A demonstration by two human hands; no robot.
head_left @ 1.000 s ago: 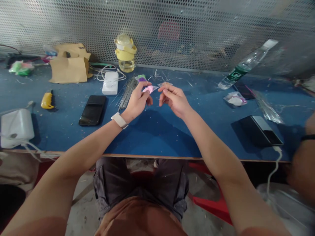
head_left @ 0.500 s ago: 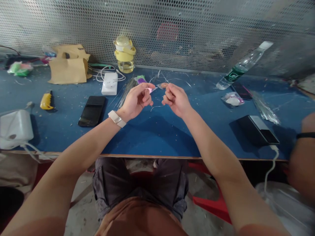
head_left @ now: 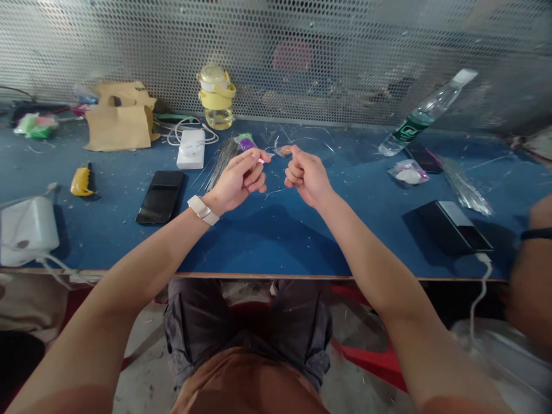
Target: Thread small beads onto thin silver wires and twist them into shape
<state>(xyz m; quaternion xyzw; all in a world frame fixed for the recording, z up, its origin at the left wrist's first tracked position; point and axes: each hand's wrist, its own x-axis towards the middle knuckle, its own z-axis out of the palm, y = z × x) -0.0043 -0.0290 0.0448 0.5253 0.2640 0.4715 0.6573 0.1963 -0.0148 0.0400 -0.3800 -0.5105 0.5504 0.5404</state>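
My left hand (head_left: 242, 179), with a pale band at the wrist, hovers over the middle of the blue table, its thumb and forefinger pressed together. Facing it across a small gap, my right hand (head_left: 307, 176) is closed, thumb against the curled forefinger. Whatever either pinch holds is too small to make out. A thin wire (head_left: 276, 190) runs beside the right hand's lower fingers; I cannot tell if it is held or lies on the table. Behind the hands are a small brownish clear packet (head_left: 283, 150), a purple and green packet (head_left: 246, 141) and a bundle of thin grey wires (head_left: 222, 162).
A black phone (head_left: 160, 196), white charger (head_left: 191, 149) and yellow-handled tool (head_left: 81, 180) lie left. A yellow-lidded bottle (head_left: 217, 98) stands behind. Rightward are a leaning water bottle (head_left: 409, 129), silvery strands (head_left: 468, 187), a dark box (head_left: 451, 227) and another person's arm (head_left: 535, 270).
My left thumb and forefinger have shifted slightly, and the forefinger is more bent. The right hand has barely moved. The whole view has shifted a little.
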